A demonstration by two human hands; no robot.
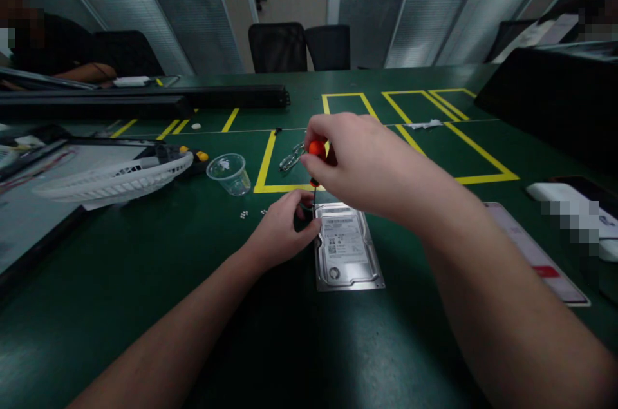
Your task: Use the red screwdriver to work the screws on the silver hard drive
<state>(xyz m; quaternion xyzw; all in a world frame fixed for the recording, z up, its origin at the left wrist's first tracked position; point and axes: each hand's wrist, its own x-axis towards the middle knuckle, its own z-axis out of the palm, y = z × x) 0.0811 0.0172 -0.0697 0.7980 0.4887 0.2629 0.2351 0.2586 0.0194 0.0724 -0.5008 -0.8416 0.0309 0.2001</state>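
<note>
A silver hard drive with a white label lies flat on the green table. My right hand is closed around the red handle of a screwdriver, held upright above the drive's far left corner. The thin shaft points down to that corner, where its tip is partly hidden by fingers. At the same corner, my left hand has its thumb and fingers curled about the shaft and the drive's edge; what lies between its fingertips is too small to make out. Small screws lie left of my left hand.
A clear plastic cup stands left, near a white curved part. Yellow tape marks the table. A phone-like device lies right, beside a white object. Long black bars lie behind. A person sits at the far left.
</note>
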